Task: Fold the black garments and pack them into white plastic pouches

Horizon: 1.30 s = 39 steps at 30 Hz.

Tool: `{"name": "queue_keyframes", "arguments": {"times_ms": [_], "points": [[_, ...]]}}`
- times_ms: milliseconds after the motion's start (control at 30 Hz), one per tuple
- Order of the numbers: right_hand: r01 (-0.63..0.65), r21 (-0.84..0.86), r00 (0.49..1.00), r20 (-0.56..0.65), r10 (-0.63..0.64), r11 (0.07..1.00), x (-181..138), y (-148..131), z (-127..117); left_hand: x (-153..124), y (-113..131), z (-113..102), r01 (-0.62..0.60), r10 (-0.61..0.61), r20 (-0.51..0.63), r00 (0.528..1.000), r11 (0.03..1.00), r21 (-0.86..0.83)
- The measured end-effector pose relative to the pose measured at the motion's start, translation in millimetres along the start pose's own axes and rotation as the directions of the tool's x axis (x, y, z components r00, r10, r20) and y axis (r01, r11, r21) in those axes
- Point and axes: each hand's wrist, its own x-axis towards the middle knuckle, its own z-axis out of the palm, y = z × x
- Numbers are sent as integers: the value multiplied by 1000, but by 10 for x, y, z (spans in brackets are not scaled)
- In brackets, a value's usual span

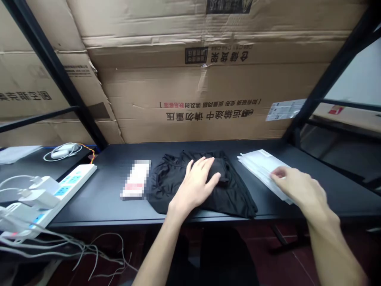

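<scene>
A folded black garment (235, 190) lies on the black table (113, 198), just in front of me. My left hand (198, 180) rests flat on top of it with fingers spread, holding nothing. To the right lies a stack of clear plastic bags (258, 163). My right hand (294, 184) is on the near end of that stack, its fingers curled onto the top bag; whether it grips the bag is unclear.
A small blurred white and red card (135, 178) lies left of the garment. A white power strip (64, 186) with plugged chargers and cables sits at the far left. Large cardboard boxes (208, 79) stand behind the table, between black shelf posts (56, 67).
</scene>
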Motion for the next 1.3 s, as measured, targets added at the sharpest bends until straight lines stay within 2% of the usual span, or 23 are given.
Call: {"name": "queue_keyframes", "arguments": {"times_ms": [100,167,267,400,467,500,600,700,767,833,900,967,1033,1067,1100,1167,1233,1300], "points": [[-92,-12,994,-54,91,996,65,-44,-91,15,-137,-200,25,-26,-136,990,1000,-4],[-72,-5,987,-144,70,997,111,-87,-167,45,-212,-331,33,-33,-240,970,999,-4],[66,-14,940,-335,-67,998,88,-282,-280,104,-207,-499,-17,1,-377,926,999,-40],[311,27,822,-510,-254,950,-189,-872,-333,204,-21,-589,-158,117,-471,874,986,-49],[450,61,778,-517,-358,891,-378,-1217,-271,247,39,-564,-189,195,-466,863,980,61],[540,67,756,-476,-449,839,-465,-1371,-218,259,40,-538,-190,232,-438,868,972,136],[698,125,690,-380,-615,706,-648,-1689,-8,240,-70,-445,-155,256,-286,924,930,332],[756,177,648,-335,-684,630,-696,-1782,182,153,-247,-381,-81,173,-192,966,908,412],[759,223,649,-328,-686,612,-692,-1765,250,98,-332,-363,-50,128,-161,979,906,419],[738,292,674,-325,-663,608,-705,-1717,255,75,-372,-352,-42,105,-130,986,910,413],[662,419,749,-340,-568,622,-766,-1650,208,91,-378,-340,-37,92,-118,989,915,401],[481,637,875,-305,-377,602,-886,-1564,134,136,-367,-323,-26,84,-130,988,920,391],[187,862,975,-105,-195,471,-1047,-1463,61,196,-350,-300,-18,79,-144,986,923,384],[20,929,987,41,-154,371,-1133,-1412,31,227,-341,-286,-19,81,-145,986,924,381],[-144,954,971,188,-146,264,-1213,-1366,4,258,-331,-270,-24,83,-141,986,925,380],[-415,906,888,423,-182,81,-1341,-1307,-44,319,-308,-232,-38,91,-121,988,923,382],[-583,810,803,562,-198,-63,-1404,-1310,-102,374,-284,-188,-57,96,-83,992,921,386],[-693,690,721,674,-164,-209,-1409,-1373,-175,421,-265,-143,-74,95,-37,995,921,382]]}}
